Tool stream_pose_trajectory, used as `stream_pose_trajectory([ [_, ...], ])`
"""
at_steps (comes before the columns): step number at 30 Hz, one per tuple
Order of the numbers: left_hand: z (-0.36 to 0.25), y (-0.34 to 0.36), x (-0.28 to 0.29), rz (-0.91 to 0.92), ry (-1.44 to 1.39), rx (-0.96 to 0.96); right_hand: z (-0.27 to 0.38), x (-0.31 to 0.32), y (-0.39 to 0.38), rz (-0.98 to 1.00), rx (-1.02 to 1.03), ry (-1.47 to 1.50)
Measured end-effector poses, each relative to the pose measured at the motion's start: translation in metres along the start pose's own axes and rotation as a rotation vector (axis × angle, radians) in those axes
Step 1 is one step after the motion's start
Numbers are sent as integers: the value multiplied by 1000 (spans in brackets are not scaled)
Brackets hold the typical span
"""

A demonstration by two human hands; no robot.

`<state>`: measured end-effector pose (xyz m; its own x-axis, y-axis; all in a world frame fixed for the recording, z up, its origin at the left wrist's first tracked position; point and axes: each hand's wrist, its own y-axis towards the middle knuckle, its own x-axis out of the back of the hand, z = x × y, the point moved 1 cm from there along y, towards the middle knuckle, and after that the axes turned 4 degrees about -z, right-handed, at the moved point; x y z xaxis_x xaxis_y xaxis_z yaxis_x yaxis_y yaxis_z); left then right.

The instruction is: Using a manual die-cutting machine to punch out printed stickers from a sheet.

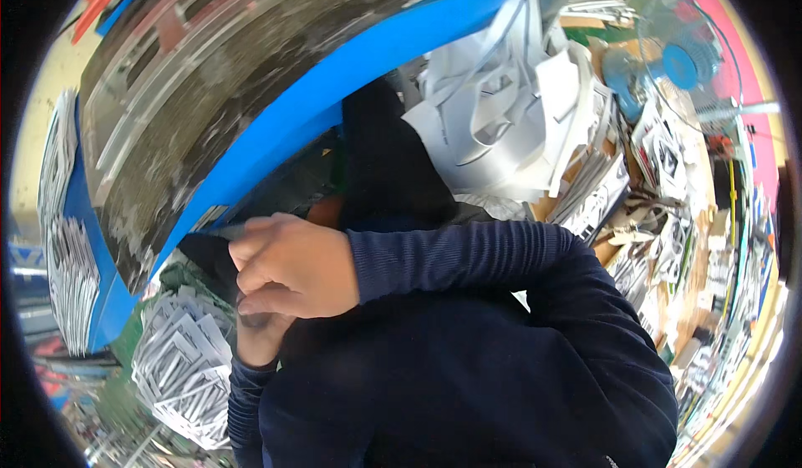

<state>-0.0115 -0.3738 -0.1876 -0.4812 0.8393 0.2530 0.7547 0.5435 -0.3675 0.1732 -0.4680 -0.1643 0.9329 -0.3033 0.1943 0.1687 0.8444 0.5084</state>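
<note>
My right hand (pixel 301 266) reaches across my body to the left, fingers curled and closed. If anything is in them, it is hidden. Beneath it is my left hand (pixel 261 336), its fingers mostly covered by the right hand, so I cannot tell how they are set. Both hands are over my lap, close to the blue edge (pixel 276 126) of a worn grey-brown work surface (pixel 242 84). Dark trousers (pixel 388 163) show beyond my right forearm.
A heap of white cut-out sheets (pixel 493 126) lies at the far right. White pieces (pixel 184 368) fill a pile at lower left. Stacked white sheets (pixel 71 276) stand on a blue board (pixel 109 309). A blue fan (pixel 681 65) and more bundles (pixel 589 192) are at right.
</note>
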Motion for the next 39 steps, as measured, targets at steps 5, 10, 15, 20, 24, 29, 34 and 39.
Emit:
stream_pose_trajectory([
  [5,-84,12,-34,-17,-81,-467,34,54,-26,-209,76,-189],
  [10,-156,24,-57,231,121,-853,36,94,-111,-56,-335,-304],
  [15,-205,52,-127,384,-287,-958,53,128,-226,-24,-1005,-553],
  [20,-219,71,-137,578,-243,-999,144,171,-227,-783,-1039,-644],
  [24,-205,89,-132,580,52,-1137,212,228,-203,-1169,-870,-846],
  [29,-187,85,-109,655,115,-956,241,340,-198,-901,-851,-813],
  [34,-171,80,-77,693,85,-777,199,408,-219,-975,-1086,-857],
  [39,-160,92,-67,688,76,-718,150,468,-265,-1080,-1239,-859],
])
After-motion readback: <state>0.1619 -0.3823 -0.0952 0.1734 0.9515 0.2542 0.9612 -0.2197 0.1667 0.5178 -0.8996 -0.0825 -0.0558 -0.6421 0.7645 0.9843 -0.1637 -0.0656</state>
